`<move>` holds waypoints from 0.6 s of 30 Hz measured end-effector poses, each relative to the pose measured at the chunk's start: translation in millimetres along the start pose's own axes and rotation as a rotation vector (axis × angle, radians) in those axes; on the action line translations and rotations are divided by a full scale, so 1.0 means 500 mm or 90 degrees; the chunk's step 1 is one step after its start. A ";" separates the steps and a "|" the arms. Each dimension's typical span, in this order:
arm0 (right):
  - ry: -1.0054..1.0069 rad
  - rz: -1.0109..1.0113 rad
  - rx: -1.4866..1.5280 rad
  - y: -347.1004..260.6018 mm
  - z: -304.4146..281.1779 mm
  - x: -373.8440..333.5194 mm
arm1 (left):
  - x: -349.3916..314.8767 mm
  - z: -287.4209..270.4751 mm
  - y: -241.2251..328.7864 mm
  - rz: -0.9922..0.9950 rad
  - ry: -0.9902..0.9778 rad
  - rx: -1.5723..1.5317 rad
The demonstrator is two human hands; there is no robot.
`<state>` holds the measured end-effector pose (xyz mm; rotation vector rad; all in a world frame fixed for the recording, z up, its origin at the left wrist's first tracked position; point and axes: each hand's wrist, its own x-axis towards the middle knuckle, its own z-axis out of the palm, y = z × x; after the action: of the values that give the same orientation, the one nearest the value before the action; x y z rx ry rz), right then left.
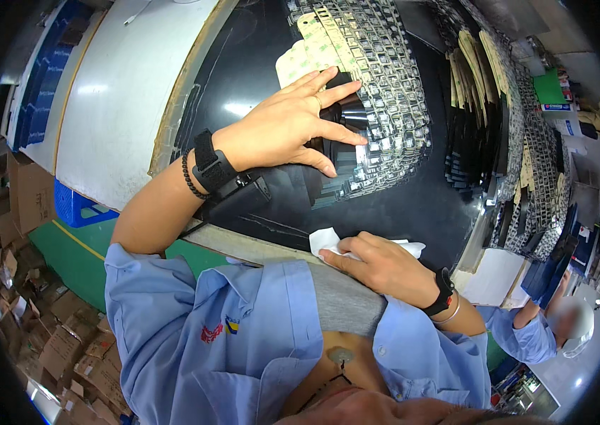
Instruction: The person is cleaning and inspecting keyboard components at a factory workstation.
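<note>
My left hand [282, 127] reaches across a black work surface [233, 78], fingers spread. Its fingertips rest on the near-left edge of a fanned stack of thin black-and-silver die-cut sheets [395, 92]. Cream backing with green print [307, 53] shows at the stack's left side. Close to my body, my right hand [385, 263] is closed round a crumpled white wipe [324, 241], cloth or paper, whose ends stick out on both sides. The wipe is near the surface's front edge. Part of the stack is hidden under my left hand.
More upright bundles of dark sheets [477, 113] stand to the right. A white table [126, 85] adjoins on the left, with a blue crate [80, 205] below it. Cardboard boxes [59, 347] lie at lower left. A co-worker in a blue sleeve [527, 329] is at far right.
</note>
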<state>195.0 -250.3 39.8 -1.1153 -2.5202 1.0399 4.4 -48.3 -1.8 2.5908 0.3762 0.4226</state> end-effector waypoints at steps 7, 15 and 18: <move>0.227 0.032 -0.134 0.038 -0.046 0.057 | -0.001 0.003 -0.008 -0.007 0.003 -0.001; 0.136 0.058 -0.252 0.007 -0.002 0.084 | 0.002 0.002 -0.007 -0.001 0.011 -0.016; 0.085 0.024 -0.123 -0.014 0.008 0.045 | 0.000 0.002 -0.009 -0.003 0.012 -0.021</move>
<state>173.7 -239.7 39.4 -1.2430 -2.5427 0.7143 3.9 -45.0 -4.9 2.5554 0.3785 0.4478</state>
